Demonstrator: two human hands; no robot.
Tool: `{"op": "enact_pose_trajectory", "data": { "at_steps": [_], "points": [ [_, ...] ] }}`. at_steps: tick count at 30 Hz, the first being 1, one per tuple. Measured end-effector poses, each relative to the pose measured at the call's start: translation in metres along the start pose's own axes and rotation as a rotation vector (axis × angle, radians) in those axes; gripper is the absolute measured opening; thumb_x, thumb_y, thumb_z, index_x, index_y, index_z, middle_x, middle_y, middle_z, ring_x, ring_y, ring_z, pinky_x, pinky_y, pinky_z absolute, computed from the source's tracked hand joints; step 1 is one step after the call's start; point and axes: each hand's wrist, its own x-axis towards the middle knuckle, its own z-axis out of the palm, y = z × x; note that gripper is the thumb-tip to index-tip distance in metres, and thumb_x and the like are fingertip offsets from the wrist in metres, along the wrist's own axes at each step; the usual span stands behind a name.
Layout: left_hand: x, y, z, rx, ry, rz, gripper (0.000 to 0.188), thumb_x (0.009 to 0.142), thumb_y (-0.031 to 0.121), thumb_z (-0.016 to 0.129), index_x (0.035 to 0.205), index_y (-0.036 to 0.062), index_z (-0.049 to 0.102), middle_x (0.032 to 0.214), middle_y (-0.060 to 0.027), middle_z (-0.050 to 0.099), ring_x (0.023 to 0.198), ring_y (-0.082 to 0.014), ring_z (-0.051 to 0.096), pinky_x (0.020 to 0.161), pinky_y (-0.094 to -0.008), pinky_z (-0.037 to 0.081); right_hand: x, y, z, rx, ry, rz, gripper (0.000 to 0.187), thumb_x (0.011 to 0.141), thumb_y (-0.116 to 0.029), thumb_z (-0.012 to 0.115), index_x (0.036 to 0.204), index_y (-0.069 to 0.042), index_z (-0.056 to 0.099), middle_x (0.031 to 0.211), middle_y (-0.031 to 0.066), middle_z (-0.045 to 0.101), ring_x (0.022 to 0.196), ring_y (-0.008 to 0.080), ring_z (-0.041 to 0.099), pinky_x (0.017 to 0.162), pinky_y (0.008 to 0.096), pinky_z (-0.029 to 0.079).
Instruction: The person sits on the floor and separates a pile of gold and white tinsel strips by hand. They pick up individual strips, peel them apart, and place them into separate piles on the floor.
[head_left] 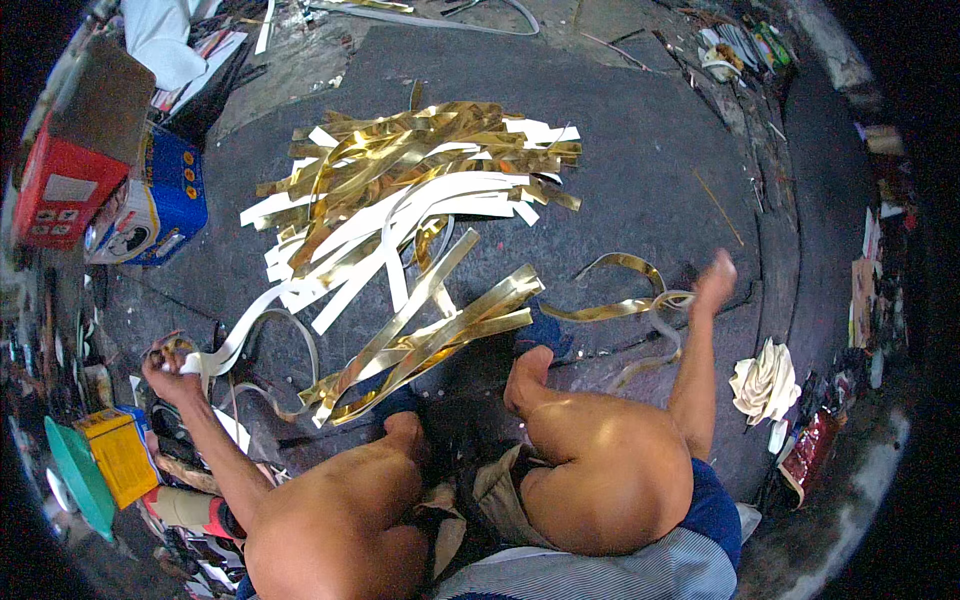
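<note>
My left hand (170,365) is closed around the ends of long white strips (238,335), at the left beside my knee. Those strips run up toward a loose heap of gold and white strips (430,150) on the dark floor. Out to the right, my right hand (713,280) is raised and closed, slightly blurred. A curling gold strip (625,308) with a pale underside reaches its palm side; the grip itself is partly hidden. Between my feet and the heap, several shiny gold strips (465,325) lie crossed in a smaller bunch.
Red and blue boxes (172,195) stand at the far left. Near my left knee are a yellow box (115,455) and a green round object (80,480). A crumpled cream cloth (765,383) and a dark red packet (808,450) lie at the right. Scraps line the edges.
</note>
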Motion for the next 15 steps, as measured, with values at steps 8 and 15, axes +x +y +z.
{"op": "enact_pose_trajectory", "data": {
  "at_steps": [8,15],
  "points": [
    [-0.188,-0.117,0.143,0.931,-0.726,0.140,0.018,0.083,0.009,0.063,0.098,0.0102,0.054,0.074,0.0014,0.051,0.065,-0.0082,0.049,0.057,-0.0254,0.043,-0.177,-0.171,0.126,-0.247,-1.138,-0.792,0.031,0.081,-0.020,0.066,0.113,-0.020,0.064,0.098,0.0078,0.064,0.092,0.0329,0.063,0.077,0.0432,0.051],
    [-0.289,-0.141,0.153,1.253,-1.486,-0.048,0.022,0.080,0.023,0.069,0.094,0.0056,0.065,0.065,-0.0090,0.058,0.059,-0.0165,0.055,0.059,-0.0310,0.047,-0.168,-0.167,0.118,-0.070,-1.152,-0.740,0.017,0.085,-0.023,0.063,0.100,-0.017,0.068,0.081,0.0090,0.060,0.080,0.0323,0.063,0.068,0.0447,0.049]
  ]
}}
